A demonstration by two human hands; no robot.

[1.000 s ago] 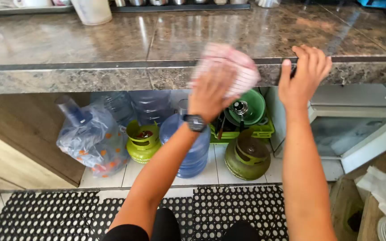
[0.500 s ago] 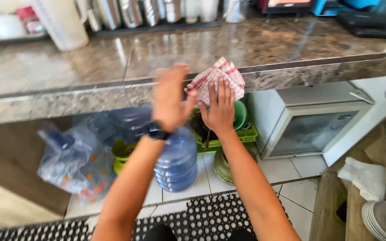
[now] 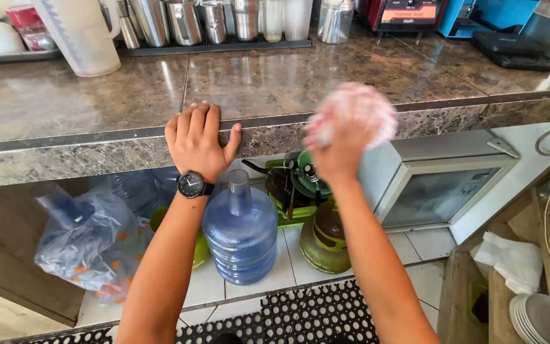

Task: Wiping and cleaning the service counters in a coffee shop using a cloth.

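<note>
My left hand (image 3: 197, 141), with a black watch on the wrist, grips the front edge of the brown stone countertop (image 3: 268, 86), fingers curled over the top. My right hand (image 3: 333, 148) is blurred by motion and holds a bunched red-and-white checked cloth (image 3: 356, 114) against the counter's front edge, to the right of the left hand.
Under the counter stand a blue water jug (image 3: 241, 234), a green gas canister (image 3: 324, 241), a plastic bag (image 3: 87, 243), a green crate with pans (image 3: 297, 185) and a small white oven (image 3: 440, 181). Metal cups (image 3: 214, 20) and a white pitcher (image 3: 83, 35) sit at the counter's back.
The cloth passed from my left hand to my right. My left hand moved left and took hold of the counter edge; my right hand now moves the cloth at the edge.
</note>
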